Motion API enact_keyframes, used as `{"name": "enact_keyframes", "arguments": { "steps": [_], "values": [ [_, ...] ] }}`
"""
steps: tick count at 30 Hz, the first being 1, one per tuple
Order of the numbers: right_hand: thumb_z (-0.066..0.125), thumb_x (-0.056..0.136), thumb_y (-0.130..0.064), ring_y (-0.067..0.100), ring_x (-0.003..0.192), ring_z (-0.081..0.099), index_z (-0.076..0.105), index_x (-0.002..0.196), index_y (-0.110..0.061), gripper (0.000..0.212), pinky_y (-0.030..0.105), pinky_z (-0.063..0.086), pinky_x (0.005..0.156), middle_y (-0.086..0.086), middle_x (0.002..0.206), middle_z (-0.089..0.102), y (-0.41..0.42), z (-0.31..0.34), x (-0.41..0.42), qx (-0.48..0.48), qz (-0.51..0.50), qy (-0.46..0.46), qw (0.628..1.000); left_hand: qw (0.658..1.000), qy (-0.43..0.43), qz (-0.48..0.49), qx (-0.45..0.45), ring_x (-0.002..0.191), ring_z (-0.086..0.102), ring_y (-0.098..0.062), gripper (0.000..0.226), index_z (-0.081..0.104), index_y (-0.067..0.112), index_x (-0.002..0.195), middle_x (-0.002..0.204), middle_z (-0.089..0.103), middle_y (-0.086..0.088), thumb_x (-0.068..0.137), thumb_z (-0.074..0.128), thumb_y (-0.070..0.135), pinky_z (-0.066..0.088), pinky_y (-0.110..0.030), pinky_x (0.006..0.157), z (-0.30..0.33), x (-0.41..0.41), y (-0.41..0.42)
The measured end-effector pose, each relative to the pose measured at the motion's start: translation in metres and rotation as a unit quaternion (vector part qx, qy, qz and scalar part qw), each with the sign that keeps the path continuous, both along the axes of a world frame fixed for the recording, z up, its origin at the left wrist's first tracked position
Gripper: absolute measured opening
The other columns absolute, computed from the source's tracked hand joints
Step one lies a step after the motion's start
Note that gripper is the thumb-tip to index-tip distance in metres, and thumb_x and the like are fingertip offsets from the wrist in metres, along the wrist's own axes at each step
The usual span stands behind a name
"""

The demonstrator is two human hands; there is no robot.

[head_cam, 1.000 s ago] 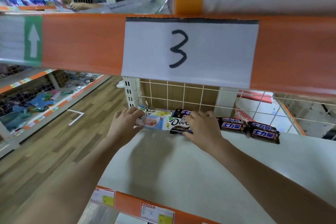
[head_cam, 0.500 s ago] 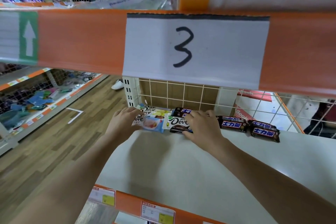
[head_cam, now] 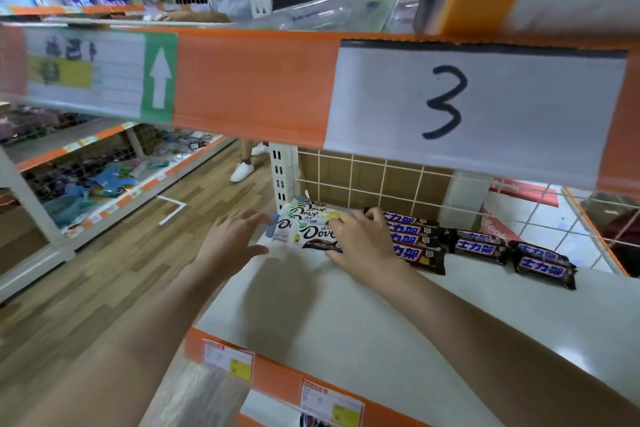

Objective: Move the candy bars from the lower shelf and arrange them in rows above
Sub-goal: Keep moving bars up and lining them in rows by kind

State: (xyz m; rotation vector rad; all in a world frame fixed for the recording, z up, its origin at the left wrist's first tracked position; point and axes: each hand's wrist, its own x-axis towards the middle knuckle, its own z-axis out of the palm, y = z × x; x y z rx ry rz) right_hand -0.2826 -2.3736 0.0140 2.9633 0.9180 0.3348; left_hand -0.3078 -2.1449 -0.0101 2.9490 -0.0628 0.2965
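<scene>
At the back left of the white shelf (head_cam: 346,315) lie the candy bars (head_cam: 313,231), where the right hand (head_cam: 360,243) pinches the front bar and the left hand (head_cam: 232,239) hovers beside them with fingers spread.

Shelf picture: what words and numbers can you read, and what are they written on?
"3": handwritten on the white paper sign on the upper shelf edge.
"Dove": on the white chocolate bars near the left hand and under the right hand.
"士力架": on the dark candy bars.
White up arrow, no words: on the green label.
Price tags and the blurred label far left: unreadable.
</scene>
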Motion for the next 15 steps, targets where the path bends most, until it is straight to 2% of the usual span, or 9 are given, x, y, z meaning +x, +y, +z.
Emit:
{"name": "enact_keyframes", "arguments": {
  "steps": [6, 15],
  "values": [
    [0.055, 0.089, -0.042, 0.022, 0.118, 0.046, 0.055, 0.116, -0.017, 0.037, 0.041, 0.028, 0.098, 0.002, 0.122, 0.054, 0.037, -0.008, 0.005, 0.010, 0.013, 0.000, 1.000, 1.000, -0.006, 0.023, -0.015, 0.127, 0.042, -0.022, 0.054, 0.052, 0.026, 0.126, 0.136, 0.048, 0.002, 0.077, 0.073, 0.033, 0.034, -0.041, 0.103, -0.001, -0.008, 0.015],
    [0.057, 0.088, -0.046, 0.023, 0.120, 0.045, 0.051, 0.122, -0.017, 0.045, 0.041, 0.027, 0.101, 0.003, 0.126, 0.051, 0.049, -0.019, 0.008, 0.021, -0.006, 0.012, 1.000, 0.999, 0.007, 0.036, -0.029, 0.126, 0.043, -0.021, 0.055, 0.051, 0.026, 0.126, 0.134, 0.049, 0.001, 0.076, 0.073, 0.035, 0.035, -0.042, 0.104, -0.011, -0.011, 0.022]
  ]
}}
